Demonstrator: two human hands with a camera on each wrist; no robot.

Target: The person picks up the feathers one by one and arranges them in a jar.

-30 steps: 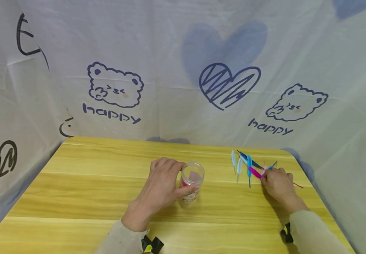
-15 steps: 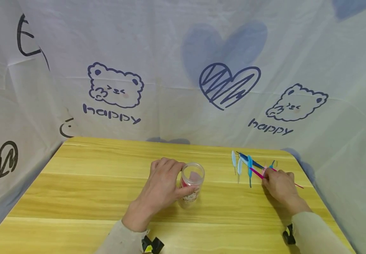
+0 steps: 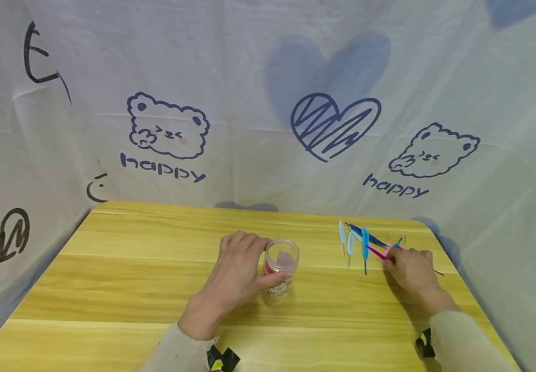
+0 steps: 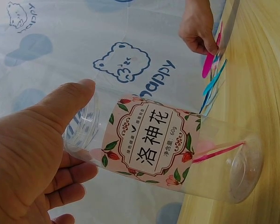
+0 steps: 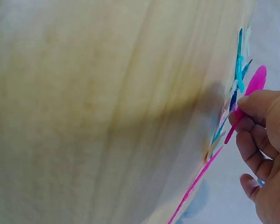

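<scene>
Right hand (image 3: 409, 267): grip together, thumb and forefinger pinching magenta feather (image 5: 257, 80). Held at the feather pile; can't tell if it touches the tabletop (image 3: 133, 289). Left hand (image 3: 237, 266): grip clamped round the upper part of the jar (image 4: 165, 145), thumb along its near side. Jar stands upright on the tabletop, mouth up, floral label (image 4: 149, 137) on the side, pink feather (image 4: 219, 152) inside. Pile sits right of the jar, well apart: two pale feathers (image 3: 350, 243) nearest the jar, then blue feather (image 3: 365, 240) crossing dark blue feather (image 3: 377, 241). Pink strand (image 5: 195, 189) pokes out past the right hand. White cloth (image 3: 249, 77) with bear and heart prints behind.
</scene>
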